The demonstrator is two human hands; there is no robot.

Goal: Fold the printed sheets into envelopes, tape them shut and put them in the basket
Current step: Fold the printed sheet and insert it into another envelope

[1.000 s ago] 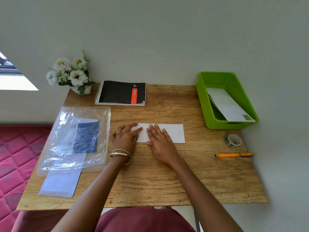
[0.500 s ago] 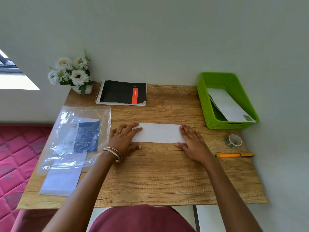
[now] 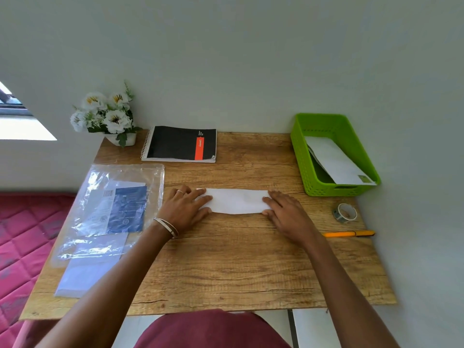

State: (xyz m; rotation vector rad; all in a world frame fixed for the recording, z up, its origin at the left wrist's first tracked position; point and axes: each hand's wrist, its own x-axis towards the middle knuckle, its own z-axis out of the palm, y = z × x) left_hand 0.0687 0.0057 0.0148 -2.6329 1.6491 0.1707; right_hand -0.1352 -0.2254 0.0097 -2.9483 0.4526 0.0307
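A white folded sheet (image 3: 237,200) lies as a long strip across the middle of the wooden table (image 3: 226,267). My left hand (image 3: 184,207) presses flat on its left end, fingers straight. At the strip's right end my right hand (image 3: 288,212) lies flat, fingertips on the paper. A green basket (image 3: 303,156) stands at the back right with a white envelope (image 3: 336,162) leaning inside it. A roll of tape (image 3: 345,213) sits to the right of my right hand.
An orange pen (image 3: 349,233) lies near the right edge. A clear plastic bag with blue-printed sheets (image 3: 113,209) covers the left side, over a pale sheet (image 3: 82,275). A black notebook (image 3: 180,144) and a flower pot (image 3: 108,116) stand at the back.
My right hand has slid from beside the left hand along the strip to its right end. The left hand stayed on the left end.
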